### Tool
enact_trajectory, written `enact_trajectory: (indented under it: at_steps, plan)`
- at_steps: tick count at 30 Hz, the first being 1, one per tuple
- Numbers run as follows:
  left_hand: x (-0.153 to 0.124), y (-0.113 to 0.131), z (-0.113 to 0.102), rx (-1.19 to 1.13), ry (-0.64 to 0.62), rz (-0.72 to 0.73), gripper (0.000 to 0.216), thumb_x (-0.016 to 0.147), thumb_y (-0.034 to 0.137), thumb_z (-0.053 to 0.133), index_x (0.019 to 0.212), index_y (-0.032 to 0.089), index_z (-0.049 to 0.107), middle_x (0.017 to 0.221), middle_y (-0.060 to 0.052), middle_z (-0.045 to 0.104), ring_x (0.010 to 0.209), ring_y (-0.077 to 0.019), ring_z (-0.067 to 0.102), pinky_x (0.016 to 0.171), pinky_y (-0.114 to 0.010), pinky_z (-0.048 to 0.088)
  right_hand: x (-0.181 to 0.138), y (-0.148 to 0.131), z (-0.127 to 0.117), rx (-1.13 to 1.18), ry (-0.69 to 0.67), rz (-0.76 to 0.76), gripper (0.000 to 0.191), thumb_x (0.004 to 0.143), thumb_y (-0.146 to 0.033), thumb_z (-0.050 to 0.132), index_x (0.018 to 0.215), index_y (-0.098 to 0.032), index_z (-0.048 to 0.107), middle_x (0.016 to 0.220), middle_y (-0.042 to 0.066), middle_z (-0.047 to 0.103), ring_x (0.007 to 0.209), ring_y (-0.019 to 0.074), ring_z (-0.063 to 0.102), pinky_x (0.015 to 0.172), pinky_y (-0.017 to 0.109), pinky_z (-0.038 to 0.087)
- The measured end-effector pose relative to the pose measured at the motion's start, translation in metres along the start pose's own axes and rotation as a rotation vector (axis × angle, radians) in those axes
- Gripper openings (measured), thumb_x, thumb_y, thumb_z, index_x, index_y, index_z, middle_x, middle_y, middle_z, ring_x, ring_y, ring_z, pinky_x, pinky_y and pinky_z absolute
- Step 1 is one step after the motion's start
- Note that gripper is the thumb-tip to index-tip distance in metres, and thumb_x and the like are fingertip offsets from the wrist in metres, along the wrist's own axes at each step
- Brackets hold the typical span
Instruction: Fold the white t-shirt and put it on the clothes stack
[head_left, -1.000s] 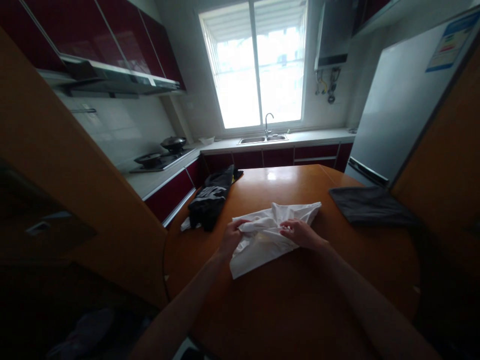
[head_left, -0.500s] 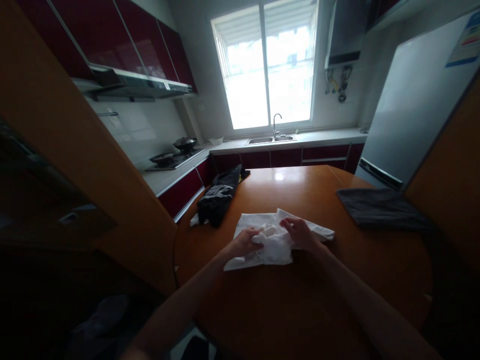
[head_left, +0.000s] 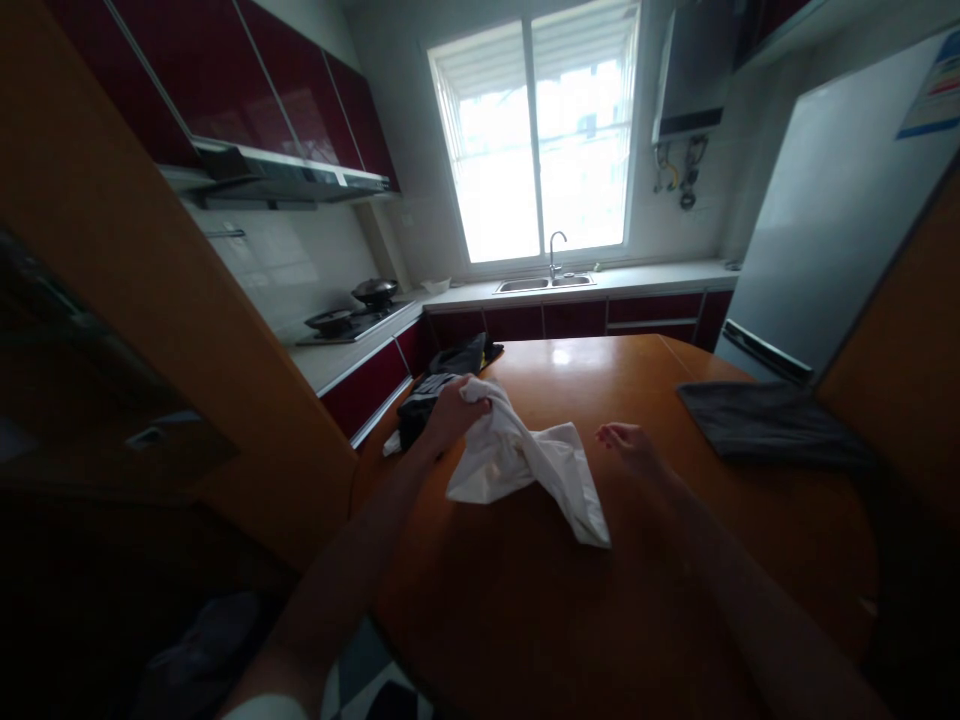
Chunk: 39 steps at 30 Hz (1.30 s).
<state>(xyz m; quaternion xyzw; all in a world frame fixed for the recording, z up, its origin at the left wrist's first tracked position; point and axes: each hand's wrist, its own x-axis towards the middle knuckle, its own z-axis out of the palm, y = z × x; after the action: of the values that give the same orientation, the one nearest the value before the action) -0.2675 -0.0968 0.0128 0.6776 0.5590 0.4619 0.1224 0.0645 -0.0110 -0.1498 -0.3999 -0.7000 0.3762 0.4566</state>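
A crumpled white garment point(head_left: 517, 455) lies partly raised over the wooden table, its lower ends resting on or just above the tabletop. My left hand point(head_left: 456, 408) grips its upper bunched part, with the fingers closed round the fabric. One narrow part, like a sleeve or leg, hangs toward the near right. To the right of the fabric, apart from it, my right hand point(head_left: 630, 446) hovers with nothing in it and its fingers loosely curled. Behind my left hand, dark clothing point(head_left: 420, 405) with a pale print lies at the table's left edge.
The round wooden table point(head_left: 600, 385) fills the middle. A folded dark grey cloth point(head_left: 757, 420) lies on its right side. Beyond are a counter with a sink point(head_left: 544, 284), a stove with pans point(head_left: 375, 291), and a fridge point(head_left: 817, 220) on the right.
My left hand has lifted the white garment up and to the left, so it hangs twisted. My right hand has come off the fabric and moved right.
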Motion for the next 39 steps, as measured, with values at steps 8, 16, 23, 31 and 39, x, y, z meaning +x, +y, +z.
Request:
enact_trajectory:
  at_steps: [8,16,23,31,39]
  plan:
    - [0.068,0.105,-0.044,-0.336,0.444,0.267,0.018,0.067,0.016,0.073,0.08,0.02,0.061,0.069,0.005,0.058,0.06,-0.0094,0.05,0.056,-0.024,0.041,0.005,0.051,-0.029,-0.01,0.421,0.251,0.04,0.071,-0.055,0.058,0.068,-0.018,0.07,0.061,0.008,0.067,0.055,0.0197,0.059,0.053,0.03,0.043]
    - [0.081,0.118,-0.07,-0.41,0.376,0.272,0.017,0.068,0.024,0.079,0.077,0.025,0.065,0.071,0.003,0.063,0.063,-0.0138,0.057,0.058,-0.029,0.047,0.008,0.026,-0.02,0.088,0.392,0.186,0.046,0.074,-0.059,0.061,0.084,-0.017,0.074,0.083,0.011,0.073,0.066,0.021,0.065,0.055,0.03,0.046]
    - [0.066,0.088,-0.029,-0.339,0.092,0.147,0.023,0.067,0.029,0.076,0.082,0.017,0.064,0.072,0.003,0.063,0.064,-0.0113,0.056,0.06,-0.023,0.046,-0.028,-0.067,0.053,0.39,-0.154,-0.202,0.051,0.085,-0.05,0.07,0.13,-0.026,0.068,0.119,0.009,0.068,0.071,0.0124,0.058,0.063,0.027,0.05]
    - [0.055,0.073,0.016,-0.393,-0.171,0.026,0.025,0.064,0.031,0.077,0.079,0.016,0.063,0.069,0.004,0.06,0.063,-0.0114,0.055,0.061,-0.024,0.045,-0.052,-0.091,0.084,0.448,-0.196,-0.267,0.067,0.086,-0.034,0.071,0.149,-0.033,0.048,0.114,0.005,0.063,0.066,0.0087,0.049,0.058,0.023,0.042]
    - [0.075,0.054,-0.002,-0.408,0.192,-0.026,0.03,0.061,0.032,0.079,0.083,0.016,0.065,0.076,0.001,0.065,0.068,-0.0138,0.06,0.063,-0.025,0.049,-0.044,-0.097,0.059,0.2,0.129,-0.318,0.017,0.085,-0.029,0.063,0.072,-0.022,0.055,0.066,-0.005,0.048,0.06,0.0115,0.044,0.057,0.024,0.038]
